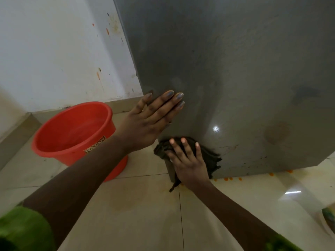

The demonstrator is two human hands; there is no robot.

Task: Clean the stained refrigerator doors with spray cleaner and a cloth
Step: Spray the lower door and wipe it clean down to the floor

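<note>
Red plastic bucket (72, 131), label (95, 144) "RATAN", sits on glossy floor tiles (141, 205). Left hand (150, 122) lies flat on smooth grey refrigerator door (235, 69), fingers (168, 100) straight together; right hand (190, 163), fingers spread straight, presses crumpled dark cloth (210, 156) on door's lower corner.

Place: a home kitchen corner, most likely.
Appliance: a tall grey refrigerator door (226, 69) reaches almost to the floor, its face smeared and spotted.
Floor: glossy beige floor tiles (141, 205) with thin grout lines, orange bits (228, 178) lying along the door's lower edge.
Wall: a white painted wall (54, 42) with orange and dark splashes, ending in a beige skirting (18, 136).
Cleaning gear: a red plastic bucket (63, 156) stands on the tiles just beside the refrigerator.
</note>
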